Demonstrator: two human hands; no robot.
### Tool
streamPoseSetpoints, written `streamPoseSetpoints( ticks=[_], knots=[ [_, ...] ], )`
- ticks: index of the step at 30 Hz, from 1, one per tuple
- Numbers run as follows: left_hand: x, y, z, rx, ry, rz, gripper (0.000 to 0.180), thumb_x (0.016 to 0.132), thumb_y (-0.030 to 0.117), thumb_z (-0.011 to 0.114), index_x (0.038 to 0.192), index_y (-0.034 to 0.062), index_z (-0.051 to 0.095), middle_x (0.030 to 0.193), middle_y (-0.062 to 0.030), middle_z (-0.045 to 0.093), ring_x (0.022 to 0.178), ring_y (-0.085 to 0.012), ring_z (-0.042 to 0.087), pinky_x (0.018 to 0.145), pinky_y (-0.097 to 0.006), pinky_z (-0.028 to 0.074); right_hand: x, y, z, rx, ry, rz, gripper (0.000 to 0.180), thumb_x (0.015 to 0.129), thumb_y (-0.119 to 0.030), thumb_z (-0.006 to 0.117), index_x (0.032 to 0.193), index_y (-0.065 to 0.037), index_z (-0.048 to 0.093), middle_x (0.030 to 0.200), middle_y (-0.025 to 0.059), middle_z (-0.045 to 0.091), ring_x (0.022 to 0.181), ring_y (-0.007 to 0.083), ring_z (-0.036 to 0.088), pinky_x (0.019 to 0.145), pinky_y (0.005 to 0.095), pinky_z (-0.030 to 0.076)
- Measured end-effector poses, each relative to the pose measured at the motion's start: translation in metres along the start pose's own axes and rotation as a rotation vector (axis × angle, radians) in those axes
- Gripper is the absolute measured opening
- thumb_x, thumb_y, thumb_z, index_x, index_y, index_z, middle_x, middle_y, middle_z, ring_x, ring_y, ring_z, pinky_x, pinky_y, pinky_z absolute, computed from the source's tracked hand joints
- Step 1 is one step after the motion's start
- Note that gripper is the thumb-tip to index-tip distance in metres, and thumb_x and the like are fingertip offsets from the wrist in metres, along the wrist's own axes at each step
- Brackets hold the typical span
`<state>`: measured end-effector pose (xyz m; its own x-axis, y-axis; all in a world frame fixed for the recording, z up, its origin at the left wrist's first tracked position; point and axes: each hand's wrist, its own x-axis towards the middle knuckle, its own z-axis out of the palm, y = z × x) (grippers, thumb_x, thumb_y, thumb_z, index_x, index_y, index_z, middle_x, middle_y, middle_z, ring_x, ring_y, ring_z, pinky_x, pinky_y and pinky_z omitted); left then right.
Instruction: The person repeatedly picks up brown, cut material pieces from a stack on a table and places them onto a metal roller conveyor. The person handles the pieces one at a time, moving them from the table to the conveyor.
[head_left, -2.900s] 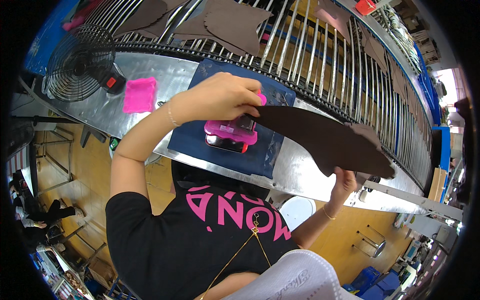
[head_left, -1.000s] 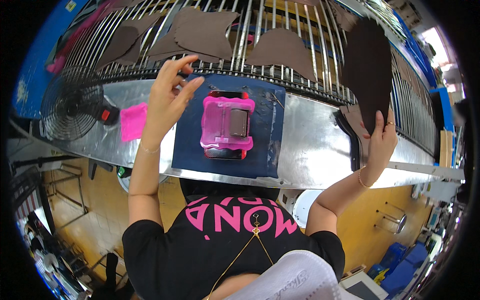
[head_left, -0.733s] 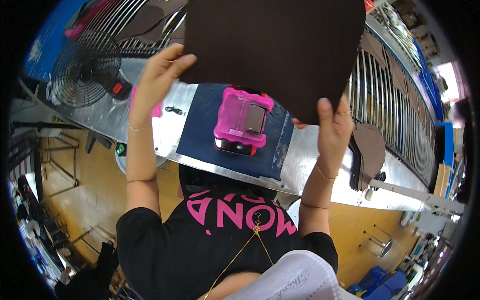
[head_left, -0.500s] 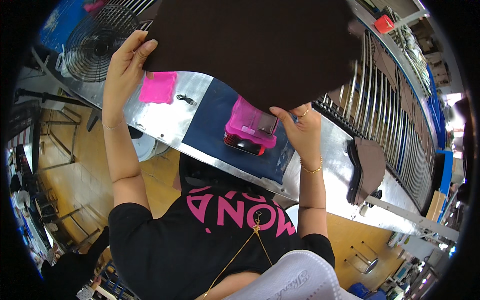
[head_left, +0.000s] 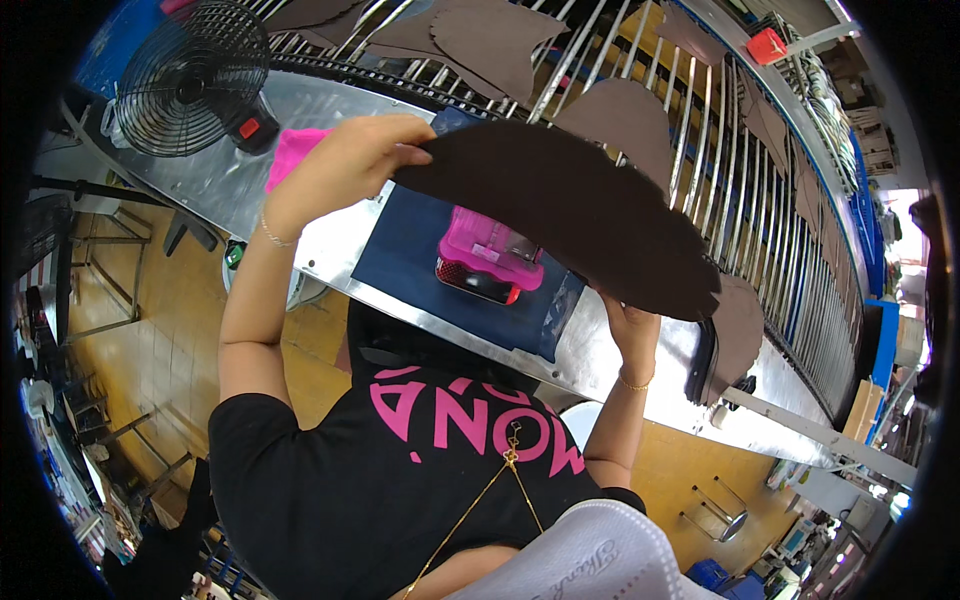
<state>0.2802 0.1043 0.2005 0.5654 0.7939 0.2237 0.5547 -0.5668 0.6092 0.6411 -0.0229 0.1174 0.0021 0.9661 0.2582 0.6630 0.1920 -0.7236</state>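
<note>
A dark brown cut sheet piece (head_left: 560,200) with curved edges is held up over the table, tilted and seen at a slant. My left hand (head_left: 350,165) pinches its left end between thumb and fingers. At the lower right edge, my right hand (head_left: 632,328) grips the piece, with its fingertips partly hidden behind it. Below lies a navy mat (head_left: 395,255) bearing a bright pink wavy-edged object (head_left: 490,255), which rests on a black and red item (head_left: 470,283). Another pink piece (head_left: 292,153) shows beside my left hand.
A metal table (head_left: 325,245) runs across in front of me. Behind it, a rack of metal bars (head_left: 690,160) carries several brown pieces (head_left: 480,45). A black fan (head_left: 195,85) stands at the far left. More brown pieces (head_left: 738,335) are stacked at the right.
The brown piece has swung down and tilted, uncovering the rack and the pieces behind it. My left hand has moved right and slightly down; my right hand has moved lower and a little right.
</note>
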Motion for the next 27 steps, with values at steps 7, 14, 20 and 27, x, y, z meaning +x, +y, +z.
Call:
streamPoseSetpoints(
  ticks=[7,14,20,27],
  knots=[
    [0.037,0.033,0.034,0.016,-0.145,0.309,0.014,0.077,0.008,0.065,0.090,0.0043,0.061,0.082,-0.0090,0.062,0.074,-0.0306,0.062,0.062,-0.036,0.048,-0.052,0.019,-0.046,0.111,0.074,0.211,0.022,0.072,-0.001,0.076,0.094,-0.001,0.070,0.093,0.0048,0.069,0.084,0.0143,0.061,0.079,0.0275,0.045],
    [0.062,0.057,0.065,-0.029,-0.260,0.482,0.013,0.075,0.010,0.068,0.083,0.0057,0.059,0.078,-0.0081,0.059,0.070,-0.0295,0.060,0.060,-0.037,0.047,-0.087,0.016,-0.135,0.116,0.281,0.133,0.009,0.077,0.002,0.070,0.085,0.003,0.065,0.079,0.0037,0.058,0.076,0.0097,0.049,0.063,0.0188,0.040],
    [0.087,0.080,0.068,0.125,-0.106,0.572,0.010,0.076,0.011,0.066,0.080,0.0068,0.059,0.085,-0.0056,0.054,0.075,-0.0261,0.060,0.062,-0.036,0.049,-0.064,-0.017,-0.167,0.000,0.390,0.072,0.024,0.088,-0.012,0.064,0.106,0.005,0.063,0.095,0.0076,0.066,0.091,0.0117,0.058,0.083,0.0229,0.044],
    [0.136,0.085,0.040,0.266,0.436,0.576,0.019,0.082,0.016,0.065,0.099,0.0091,0.062,0.098,-0.0034,0.054,0.081,-0.0198,0.058,0.065,-0.033,0.049,0.028,-0.021,-0.168,0.258,0.599,0.048,0.021,0.088,-0.013,0.065,0.105,-0.002,0.059,0.080,0.0026,0.064,0.061,0.0031,0.054,0.052,0.0142,0.043]
  ],
)
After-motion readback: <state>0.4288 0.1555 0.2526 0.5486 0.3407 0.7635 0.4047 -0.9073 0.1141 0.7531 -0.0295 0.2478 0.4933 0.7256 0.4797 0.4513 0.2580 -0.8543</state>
